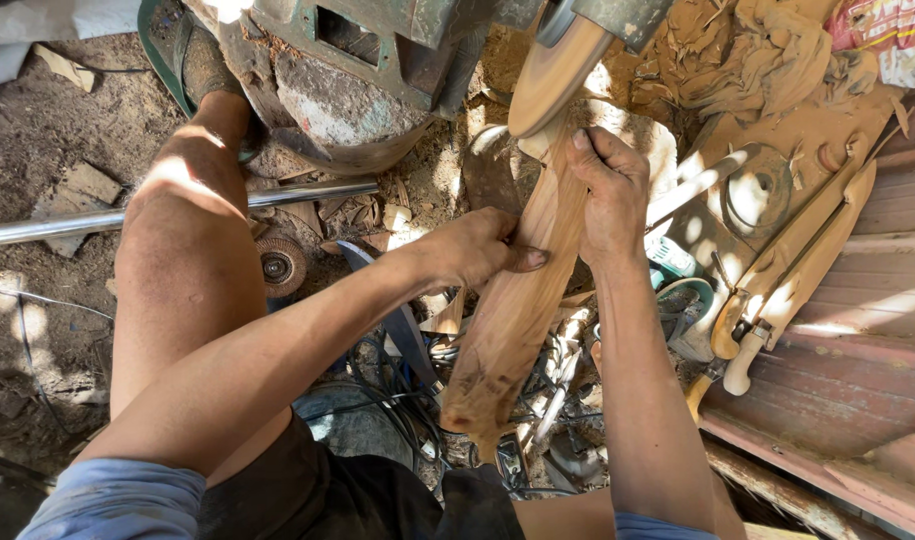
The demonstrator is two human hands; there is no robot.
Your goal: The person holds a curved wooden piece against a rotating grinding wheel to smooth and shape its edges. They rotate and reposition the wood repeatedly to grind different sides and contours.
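Observation:
A long, flat piece of light brown wood (518,310) runs from my lap up to a spinning sanding disc (553,75) on a green motor (363,60). Its top end presses against the disc. My left hand (478,248) grips the wood at its middle from the left, thumb across its face. My right hand (608,195) holds the upper part from the right, fingers wrapped close under the disc. The wood's lower end is rough and darker.
A metal pipe (178,210) lies across the dirt floor at left, beside my bare knee (183,230). Carved wooden pieces (798,265) rest on reddish planks (858,370) at right. Cables and tools (418,390) clutter the ground below. A small abrasive wheel (280,266) lies near the pipe.

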